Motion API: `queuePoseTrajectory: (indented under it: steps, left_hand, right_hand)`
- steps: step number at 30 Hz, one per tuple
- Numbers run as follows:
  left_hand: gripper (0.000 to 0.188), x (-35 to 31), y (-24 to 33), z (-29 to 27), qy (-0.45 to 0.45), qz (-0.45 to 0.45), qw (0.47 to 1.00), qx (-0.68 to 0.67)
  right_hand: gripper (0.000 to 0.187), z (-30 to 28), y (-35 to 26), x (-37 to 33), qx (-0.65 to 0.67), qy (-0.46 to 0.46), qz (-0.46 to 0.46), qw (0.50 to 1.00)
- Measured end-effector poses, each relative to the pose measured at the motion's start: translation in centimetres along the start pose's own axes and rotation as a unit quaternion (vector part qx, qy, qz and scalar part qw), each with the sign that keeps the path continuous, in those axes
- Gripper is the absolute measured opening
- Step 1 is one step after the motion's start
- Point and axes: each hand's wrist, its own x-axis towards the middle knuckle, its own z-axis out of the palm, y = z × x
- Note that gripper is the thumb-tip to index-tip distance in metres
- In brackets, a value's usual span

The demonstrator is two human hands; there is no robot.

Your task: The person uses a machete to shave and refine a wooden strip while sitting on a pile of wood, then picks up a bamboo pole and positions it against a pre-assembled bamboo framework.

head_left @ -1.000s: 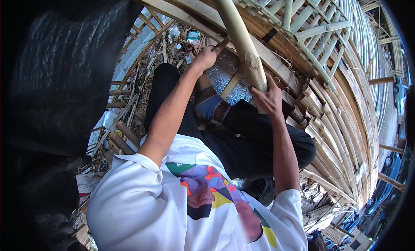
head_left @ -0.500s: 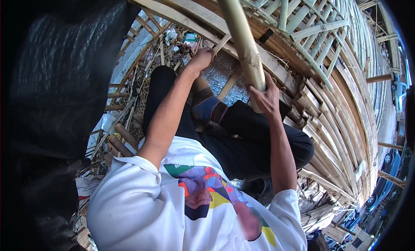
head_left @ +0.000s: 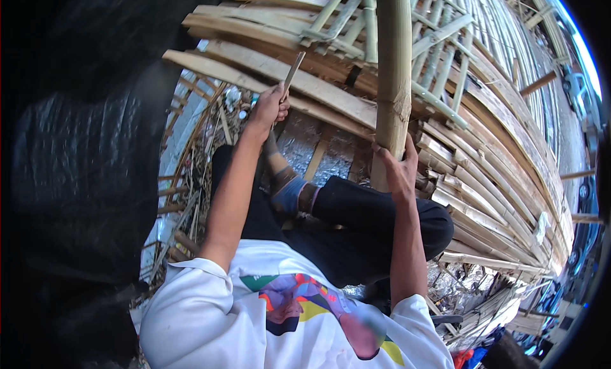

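My left hand (head_left: 270, 107) is closed round a narrow, flat, tan stick (head_left: 293, 75) whose free end points up and away from me. To the right rises a thick pale bamboo pole (head_left: 393, 70), reaching past the top of the picture. My right hand (head_left: 400, 168) grips this pole near its lower end, fingers round the side and thumb across the front. A gap separates the stick from the pole. Below the hands are my bent legs in black trousers (head_left: 356, 235).
Long wooden planks (head_left: 273, 60) lie in a stack ahead. Split bamboo lengths (head_left: 484, 178) are piled at the right, with a bamboo lattice frame (head_left: 439, 57) on top. Dark plastic sheeting (head_left: 83, 159) hangs at the left. Litter and shavings (head_left: 210, 137) cover the ground beside my leg.
The pole has swung from a slant to nearly upright in the picture. My left hand with the stick has moved left, away from the pole, and the stick points more steeply up.
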Motion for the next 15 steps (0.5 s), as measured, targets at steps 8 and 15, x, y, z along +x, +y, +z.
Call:
queuePoseTrajectory:
  steps: [8, 15]
  left_hand:
    - [0.048, 14.9, 6.1, 7.7, 0.003, 0.198, 0.888, 0.415]
    - [0.053, 16.1, 7.6, 12.3, 0.005, 0.231, 0.754, 0.616]
  right_hand:
    - [0.064, -2.8, -0.4, 0.7, 0.107, 0.098, 0.021, 0.989]
    - [0.068, -3.6, -0.8, 1.1, 0.167, 0.139, 0.065, 0.974]
